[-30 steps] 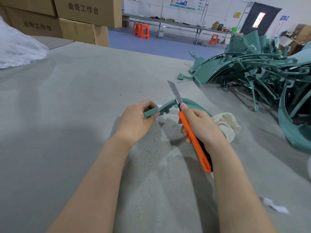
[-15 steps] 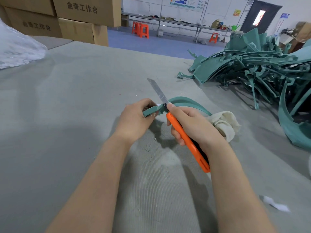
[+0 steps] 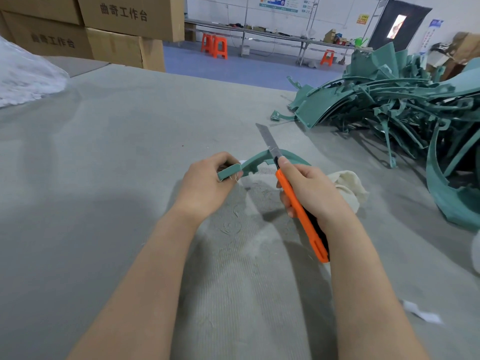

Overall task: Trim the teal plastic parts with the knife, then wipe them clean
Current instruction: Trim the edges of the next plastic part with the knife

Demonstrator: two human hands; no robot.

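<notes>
My knife (image 3: pixel 298 209) has swung back from beside my left hand (image 3: pixel 205 188) to cross the part (image 3: pixel 255 162) further along its arch. Left fingers (image 3: pixel 224 159) pinch the part's near end over the desk (image 3: pixel 104 178), and my right hand (image 3: pixel 311 196) clenches the knife; more trimming, I judge.

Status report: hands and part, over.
Left hand pinches end of teal part. Right hand grips orange knife, blade crossing part. Cloth lies behind right hand.

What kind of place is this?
Likely a factory finishing floor: a heap of teal plastic parts on the felt-covered bench, stacked cartons, long worktables and orange stools behind.
</notes>
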